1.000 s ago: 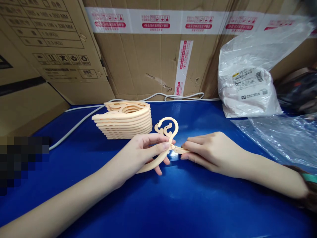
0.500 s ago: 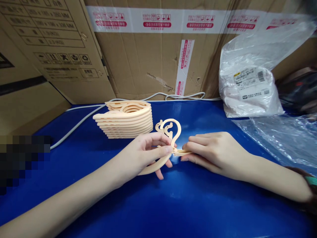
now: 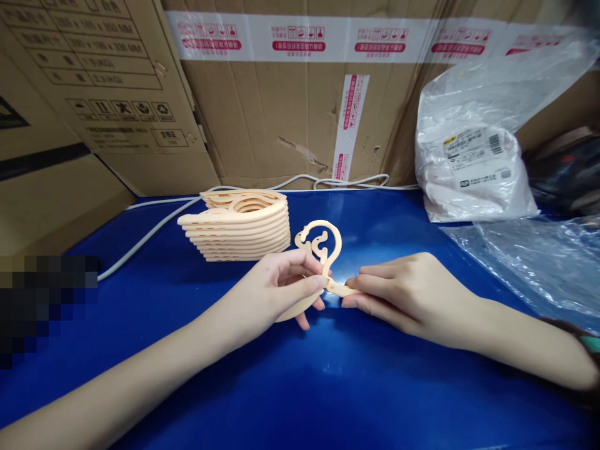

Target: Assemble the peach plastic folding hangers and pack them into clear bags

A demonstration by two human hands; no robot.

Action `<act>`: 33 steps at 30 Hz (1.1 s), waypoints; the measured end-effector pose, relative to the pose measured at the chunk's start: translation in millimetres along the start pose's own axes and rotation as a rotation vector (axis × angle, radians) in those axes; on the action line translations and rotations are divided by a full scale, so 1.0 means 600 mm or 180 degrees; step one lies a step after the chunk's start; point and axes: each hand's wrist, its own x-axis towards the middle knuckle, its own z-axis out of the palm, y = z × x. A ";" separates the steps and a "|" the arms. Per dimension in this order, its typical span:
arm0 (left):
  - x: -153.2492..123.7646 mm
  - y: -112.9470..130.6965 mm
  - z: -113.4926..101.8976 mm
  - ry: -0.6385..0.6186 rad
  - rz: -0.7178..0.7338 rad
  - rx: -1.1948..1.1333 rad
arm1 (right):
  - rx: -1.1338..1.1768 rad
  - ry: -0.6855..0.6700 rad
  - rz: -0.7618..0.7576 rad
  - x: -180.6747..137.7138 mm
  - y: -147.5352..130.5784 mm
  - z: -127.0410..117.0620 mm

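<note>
A cream plastic folding clothes hanger is held between my two hands above the blue tabletop, its hook curving upward. My left hand pinches it near the base of the hook, thumb on top, with a curved arm of the hanger running beneath the palm. My right hand is closed around the short arm pointing right, fingertips near the joint; the far end of that arm is hidden in the hand. Just behind the hook lie small cream hook-shaped pieces, partly covered by it. To their left stands a neat stack of folded hangers.
Cardboard boxes wall off the back and left of the blue table. A grey-white cable runs along the back edge and down the left. At right sit a white plastic bag with labels and a clear plastic sheet.
The right arm of the hanger has turned, now showing its broad face instead of a narrow split edge. The curved arm under my left hand has shifted slightly upward. Both hands keep their grip.
</note>
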 end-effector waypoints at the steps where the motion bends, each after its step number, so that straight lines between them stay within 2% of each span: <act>1: 0.001 0.000 0.000 0.0005 -0.0009 -0.0006 | 0.0046 -0.0045 0.0048 0.000 -0.001 -0.001; 16: 0.004 -0.003 0.002 -0.0131 -0.0156 -0.0049 | 0.0066 -0.0080 0.0109 -0.005 -0.001 -0.001; 26: 0.005 -0.007 0.002 -0.0224 -0.0183 0.0041 | 0.0191 -0.0281 0.0172 -0.001 -0.003 -0.005; 30: 0.002 -0.010 0.002 -0.0273 -0.0135 0.0276 | 0.0233 -0.0283 0.0163 -0.002 -0.002 -0.004; 33: -0.004 -0.008 0.003 -0.0245 0.0060 0.0803 | 0.0228 -0.0224 0.0162 -0.003 0.004 -0.005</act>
